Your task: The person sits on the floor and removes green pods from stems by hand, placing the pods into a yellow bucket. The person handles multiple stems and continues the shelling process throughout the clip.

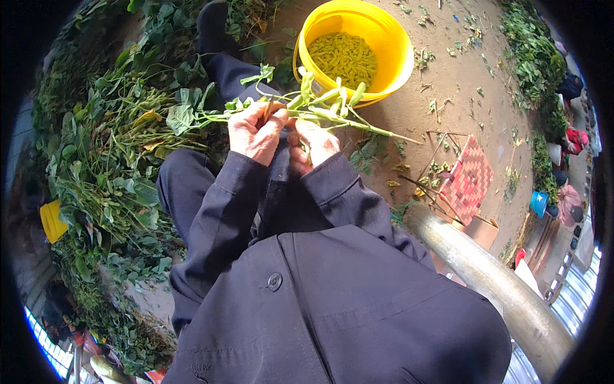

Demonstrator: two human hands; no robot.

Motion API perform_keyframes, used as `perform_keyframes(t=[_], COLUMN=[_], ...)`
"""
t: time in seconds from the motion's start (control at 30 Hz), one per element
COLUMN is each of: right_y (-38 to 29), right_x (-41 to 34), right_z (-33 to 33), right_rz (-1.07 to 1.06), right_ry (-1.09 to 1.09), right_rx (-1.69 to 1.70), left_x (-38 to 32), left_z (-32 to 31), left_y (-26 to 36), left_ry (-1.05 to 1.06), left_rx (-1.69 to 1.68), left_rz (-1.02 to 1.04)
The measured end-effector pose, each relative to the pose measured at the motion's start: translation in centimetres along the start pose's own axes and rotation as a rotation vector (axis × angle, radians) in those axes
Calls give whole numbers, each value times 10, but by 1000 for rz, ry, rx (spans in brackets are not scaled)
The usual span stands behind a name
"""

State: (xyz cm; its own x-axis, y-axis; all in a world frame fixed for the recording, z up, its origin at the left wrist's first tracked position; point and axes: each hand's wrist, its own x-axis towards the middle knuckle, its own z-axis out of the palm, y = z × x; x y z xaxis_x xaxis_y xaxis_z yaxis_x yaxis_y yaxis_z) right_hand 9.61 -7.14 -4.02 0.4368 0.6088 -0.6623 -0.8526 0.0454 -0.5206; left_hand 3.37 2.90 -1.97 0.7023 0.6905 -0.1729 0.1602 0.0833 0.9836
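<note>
A leafy soybean stalk [379, 128] with plump green pods [331, 98] lies across in front of me, above my lap. My left hand [255, 133] grips it near its leafy part; a thin brown pointed thing [268, 109] shows at those fingers, too small to identify. Just beside it, below the pods, is my right hand [316, 143], its fingers curled around something pale green that looks like pods. Beyond both hands stands a yellow plastic bucket [391, 48], partly filled with loose green pods [343, 57].
Heaped soybean plants [115, 168] cover the ground at my left. To the right are a folding stool [467, 180] with a red woven seat, a cardboard box [481, 231] and a thick metal pipe [494, 283]. More plants [532, 53] and a blue bucket [539, 203] lie farther right.
</note>
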Motion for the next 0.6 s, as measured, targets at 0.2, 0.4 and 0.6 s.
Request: perform_keyframes(t=[0.2, 0.4, 0.6], right_y=[-2, -6, 13], right_x=[13, 18, 56], right_z=[9, 18, -25], right_rz=[177, 160, -64], right_ry=[98, 115, -170], right_rx=[234, 149, -91], left_x=[-7, -7, -10], left_z=[-4, -6, -7], left_y=[0, -7, -11], left_ry=[-74, -15, -30], left_rx=[3, 117, 193], left_rz=[-33, 77, 120])
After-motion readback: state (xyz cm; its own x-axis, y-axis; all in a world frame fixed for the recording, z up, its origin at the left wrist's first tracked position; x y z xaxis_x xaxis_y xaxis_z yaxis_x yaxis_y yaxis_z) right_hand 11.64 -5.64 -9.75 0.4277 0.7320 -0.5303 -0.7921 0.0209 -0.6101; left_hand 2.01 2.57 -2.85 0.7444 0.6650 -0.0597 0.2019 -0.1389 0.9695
